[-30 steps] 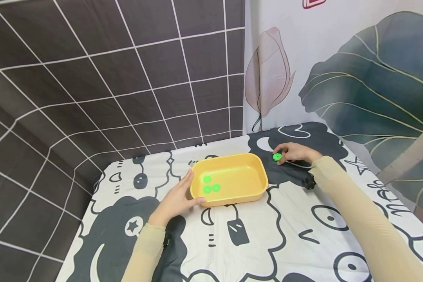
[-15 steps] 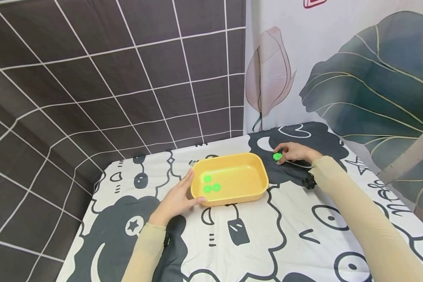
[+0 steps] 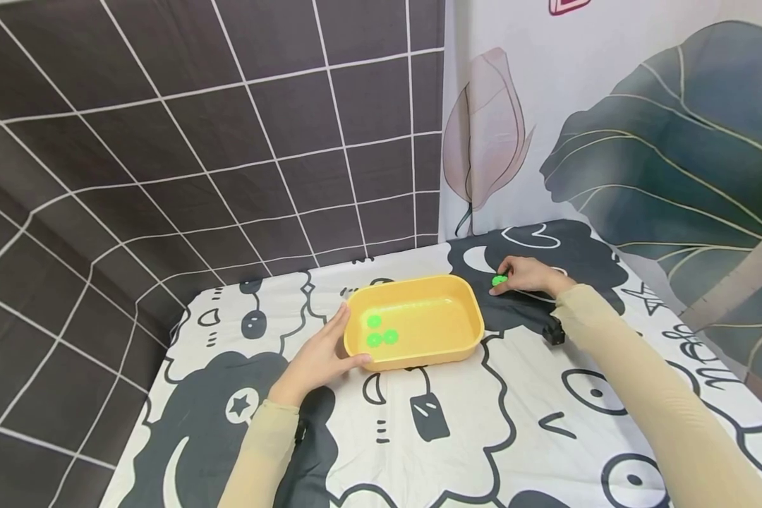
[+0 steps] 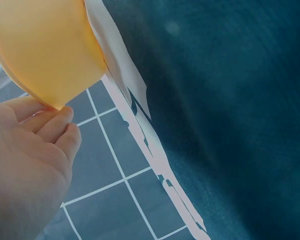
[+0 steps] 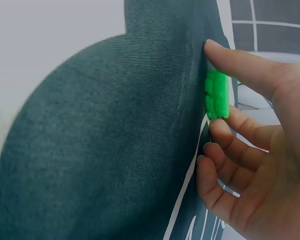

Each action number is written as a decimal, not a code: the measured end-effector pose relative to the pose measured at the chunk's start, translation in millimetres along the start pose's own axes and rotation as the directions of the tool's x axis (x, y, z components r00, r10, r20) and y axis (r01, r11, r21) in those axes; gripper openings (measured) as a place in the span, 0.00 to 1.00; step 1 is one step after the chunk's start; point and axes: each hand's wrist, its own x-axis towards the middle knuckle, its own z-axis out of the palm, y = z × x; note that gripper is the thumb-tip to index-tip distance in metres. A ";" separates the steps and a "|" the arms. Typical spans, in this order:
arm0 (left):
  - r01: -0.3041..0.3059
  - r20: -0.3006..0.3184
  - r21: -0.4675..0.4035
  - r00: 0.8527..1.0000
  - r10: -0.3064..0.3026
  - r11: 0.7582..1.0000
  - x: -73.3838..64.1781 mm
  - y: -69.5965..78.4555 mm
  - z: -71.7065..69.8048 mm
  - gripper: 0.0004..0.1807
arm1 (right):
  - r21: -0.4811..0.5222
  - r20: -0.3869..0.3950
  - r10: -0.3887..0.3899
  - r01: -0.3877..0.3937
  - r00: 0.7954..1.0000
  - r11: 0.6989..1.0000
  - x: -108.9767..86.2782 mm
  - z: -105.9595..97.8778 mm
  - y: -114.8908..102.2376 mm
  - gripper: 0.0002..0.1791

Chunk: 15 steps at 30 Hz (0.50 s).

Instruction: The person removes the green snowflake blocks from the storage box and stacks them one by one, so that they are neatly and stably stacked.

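the right hand (image 3: 528, 274) has shifted round the green piece (image 5: 218, 95), pinching it over the dark part of the cloth (image 3: 504, 317) beside the yellow tray (image 3: 428, 323), which the left hand (image 3: 314, 361) grips at one end, so the hold seems surer, with three matching pieces (image 3: 390, 336) lying in the tray.

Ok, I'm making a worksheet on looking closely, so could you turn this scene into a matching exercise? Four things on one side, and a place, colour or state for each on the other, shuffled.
Column one
1. Tub
2. Three green pieces
3. Left hand
4. Right hand

Column two
A. Fingers and thumb around a lone green piece
B. Holds one end of a container
C. Yellow
D. Inside a container, toward its left end

Pairs: 1-C, 2-D, 3-B, 4-A
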 end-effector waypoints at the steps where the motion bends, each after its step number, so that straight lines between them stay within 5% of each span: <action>1: 0.001 0.000 0.000 1.000 -0.001 1.000 0.0 0.0 0.0 0.61 | -0.005 -0.002 -0.002 0.002 1.000 1.000 0.1 0.3 -0.5 0.33; 15: 0.012 0.005 -0.002 1.000 -0.012 1.000 0.1 -0.2 0.6 0.62 | -0.027 -0.018 -0.044 0.043 0.999 0.999 0.8 1.7 1.1 0.26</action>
